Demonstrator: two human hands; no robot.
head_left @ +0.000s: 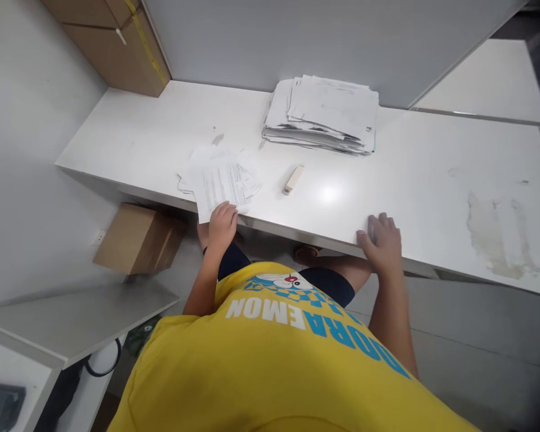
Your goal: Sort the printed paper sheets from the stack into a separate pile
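Box on the floor: it sits under the worktop, just below the small pile. A sheet that slips off could land beside it or behind it.

Small pile of papers: it lies messy at the near edge of the worktop. The top sheet pokes out over the edge, so a small push or pull could send it to the floor.

Left hand: the fingers are bent down on the near end of that top sheet. I cannot tell if they pinch it or only press on it. A quick tug could drag the sheets under it along too.

Stapler: it lies alone between the two lots of paper and touches neither. A sweeping arm could knock it.

Big stack of papers: it sits far back by the wall, with crooked sheets that could slide if bumped.

Right hand: it lies flat and open on the worktop's near edge and holds nothing.
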